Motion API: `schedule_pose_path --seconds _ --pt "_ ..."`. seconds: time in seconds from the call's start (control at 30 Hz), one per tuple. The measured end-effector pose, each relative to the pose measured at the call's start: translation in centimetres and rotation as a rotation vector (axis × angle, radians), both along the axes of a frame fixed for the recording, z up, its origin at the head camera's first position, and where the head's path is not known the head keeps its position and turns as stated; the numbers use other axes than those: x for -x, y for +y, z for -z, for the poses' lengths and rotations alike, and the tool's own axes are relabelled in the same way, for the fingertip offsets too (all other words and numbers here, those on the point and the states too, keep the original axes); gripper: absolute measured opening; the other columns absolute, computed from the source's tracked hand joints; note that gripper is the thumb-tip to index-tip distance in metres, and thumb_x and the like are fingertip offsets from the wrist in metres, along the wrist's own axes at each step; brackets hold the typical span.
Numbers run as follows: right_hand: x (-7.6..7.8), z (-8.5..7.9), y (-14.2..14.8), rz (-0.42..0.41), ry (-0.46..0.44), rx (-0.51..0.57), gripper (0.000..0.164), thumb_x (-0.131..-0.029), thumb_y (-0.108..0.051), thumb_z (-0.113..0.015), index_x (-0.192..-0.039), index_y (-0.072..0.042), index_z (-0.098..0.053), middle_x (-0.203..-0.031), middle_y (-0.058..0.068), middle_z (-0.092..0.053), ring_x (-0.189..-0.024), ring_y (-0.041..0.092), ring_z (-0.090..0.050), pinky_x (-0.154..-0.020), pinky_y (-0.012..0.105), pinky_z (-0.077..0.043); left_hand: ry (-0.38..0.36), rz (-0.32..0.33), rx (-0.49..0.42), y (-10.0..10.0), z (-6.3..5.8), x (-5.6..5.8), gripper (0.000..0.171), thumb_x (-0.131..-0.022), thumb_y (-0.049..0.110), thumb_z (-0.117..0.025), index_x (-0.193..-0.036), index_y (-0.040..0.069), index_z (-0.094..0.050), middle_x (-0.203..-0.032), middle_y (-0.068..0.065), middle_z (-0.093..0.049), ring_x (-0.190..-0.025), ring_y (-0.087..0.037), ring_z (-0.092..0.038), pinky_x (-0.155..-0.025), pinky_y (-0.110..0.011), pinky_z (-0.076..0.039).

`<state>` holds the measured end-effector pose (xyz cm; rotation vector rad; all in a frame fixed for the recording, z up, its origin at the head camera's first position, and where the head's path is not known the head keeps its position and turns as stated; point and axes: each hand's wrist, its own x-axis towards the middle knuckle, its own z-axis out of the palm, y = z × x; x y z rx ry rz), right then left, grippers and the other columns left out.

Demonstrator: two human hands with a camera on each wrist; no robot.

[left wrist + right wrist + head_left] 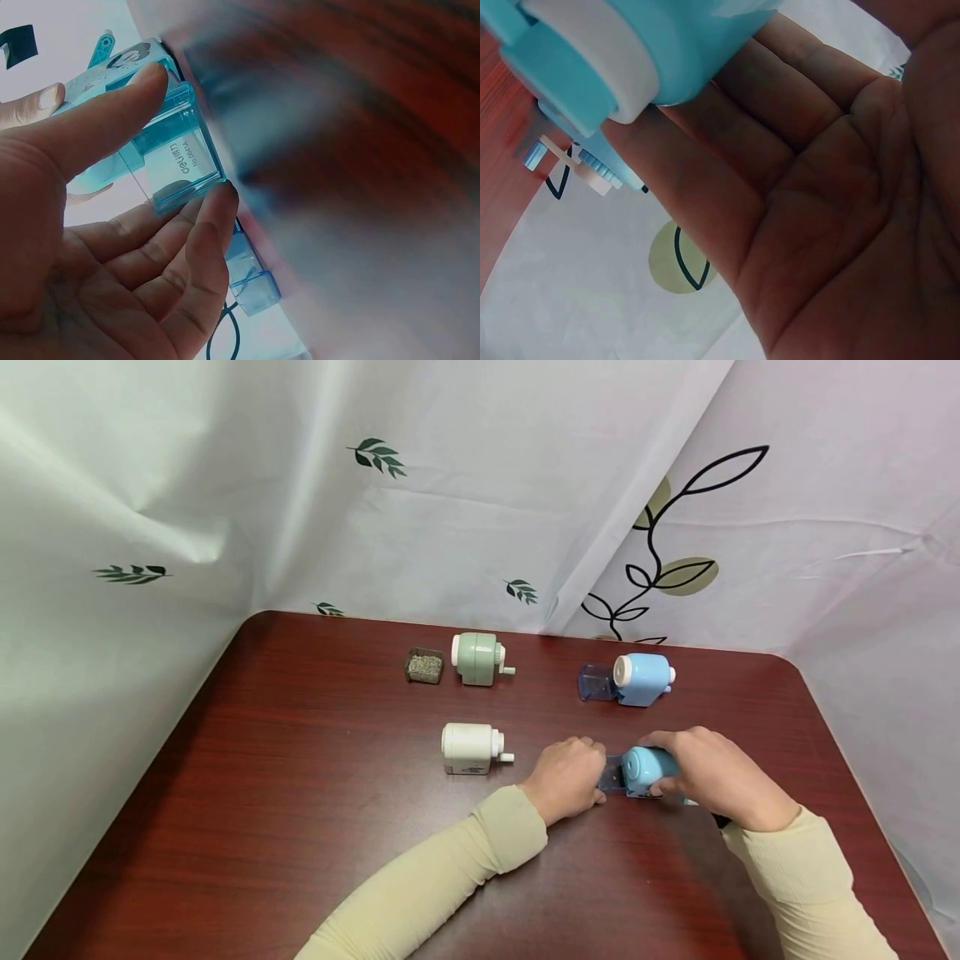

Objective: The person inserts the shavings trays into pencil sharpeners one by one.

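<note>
A bright blue crank pencil sharpener (643,768) stands on the table at the right. My right hand (716,772) grips its body from the right, thumb on the near side and fingers on the far side. From its left side extends a see-through blue shavings drawer (176,161), which my left hand (566,777) pinches between thumb and fingers. In the left wrist view, printed lettering shows through the clear drawer. The sharpener's turquoise body and pale ring (619,60) sit against the fingers in the right wrist view.
Behind stands a light blue sharpener (643,679) with its clear drawer (596,683) out. A green sharpener (476,658) has a drawer of shavings (425,666) beside it. A white sharpener (468,749) stands left of my left hand. A patterned white curtain (465,527) borders the table.
</note>
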<state>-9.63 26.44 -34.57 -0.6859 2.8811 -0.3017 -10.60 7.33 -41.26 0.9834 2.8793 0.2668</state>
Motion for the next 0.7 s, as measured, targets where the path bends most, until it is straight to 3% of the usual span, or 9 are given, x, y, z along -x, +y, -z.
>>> schedule_pose_path --seconds 0.7 --pt "-0.04 -0.06 0.24 -0.016 0.015 0.027 0.052 -0.063 -0.017 -0.096 -0.109 -0.008 -0.073 -0.093 0.000 -0.070 -0.079 0.017 -0.063 -0.071 0.043 -0.053 -0.005 0.008 0.004 0.70 -0.04 -0.06 0.043 -0.082 0.043 -0.084 -0.109 0.014 -0.070 -0.097 0.002 -0.066 -0.093 -0.014 -0.066 -0.077 -0.027 -0.056"
